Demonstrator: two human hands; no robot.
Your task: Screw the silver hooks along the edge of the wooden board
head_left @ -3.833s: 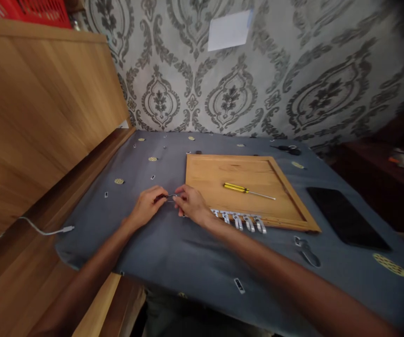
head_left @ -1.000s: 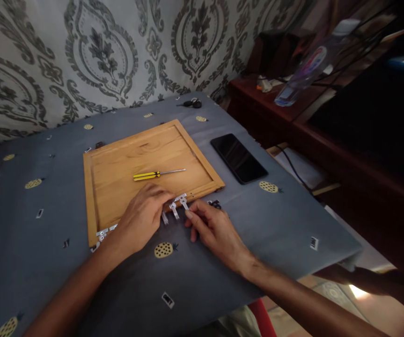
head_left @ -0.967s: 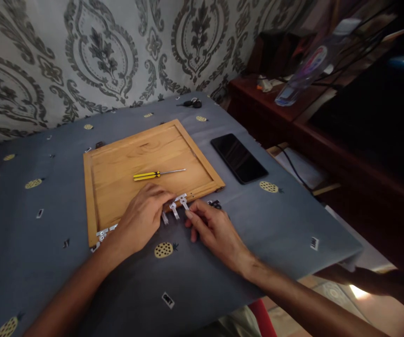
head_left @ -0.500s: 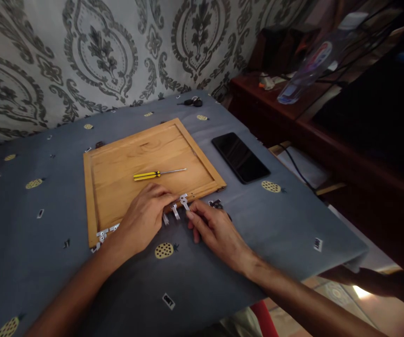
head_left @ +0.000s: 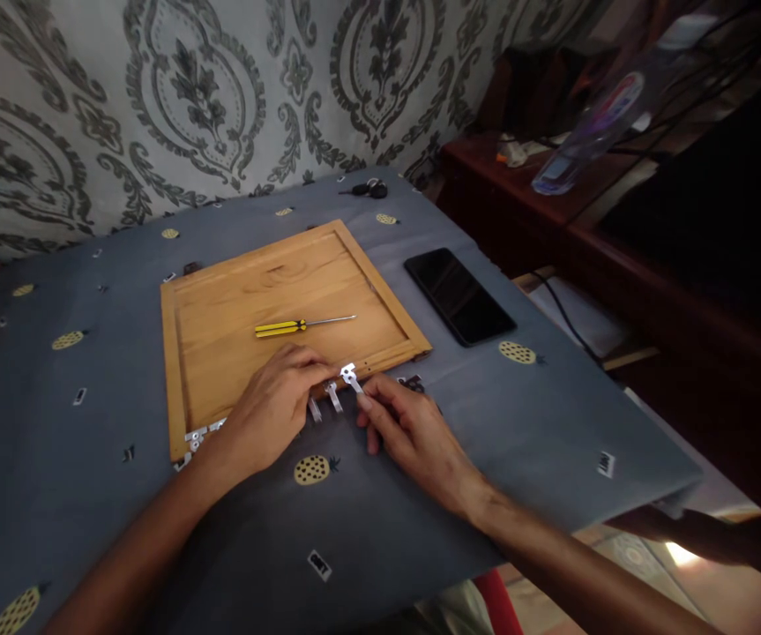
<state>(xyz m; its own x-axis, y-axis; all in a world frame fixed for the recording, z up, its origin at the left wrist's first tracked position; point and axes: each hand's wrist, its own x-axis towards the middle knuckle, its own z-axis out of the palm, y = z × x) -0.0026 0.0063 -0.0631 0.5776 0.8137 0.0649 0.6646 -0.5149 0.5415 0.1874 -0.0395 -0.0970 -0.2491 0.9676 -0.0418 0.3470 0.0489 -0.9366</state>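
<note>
A framed wooden panel [head_left: 221, 304] lies on the cloth-covered table. My right hand [head_left: 413, 432] pinches the narrow end of a small silver metal bracket [head_left: 352, 377] at the panel's near edge. My left hand [head_left: 271, 401] rests over that edge, fingers together, index fingertip close to the bracket's wide end; what lies under its fingers is hidden. Two similar metal pieces [head_left: 333, 397] jut out over the edge between my hands. More silver metal pieces [head_left: 196, 437] sit at the near left corner, partly behind my left forearm. A yellow-and-black screwdriver [head_left: 280, 329] lies on the panel.
A black phone [head_left: 459, 295] lies right of the panel, and keys [head_left: 370, 188] lie at the far edge. Dark hardware [head_left: 413, 384] sits just beyond my right hand. A small dark piece [head_left: 129, 454] lies on the left. A plastic bottle [head_left: 585, 132] stands on the reddish-brown desk [head_left: 518, 194].
The view has shifted slightly, so everything sits a little to the right. The bracket in my right hand has turned slightly; both hands keep nearly the same places at the panel's edge.
</note>
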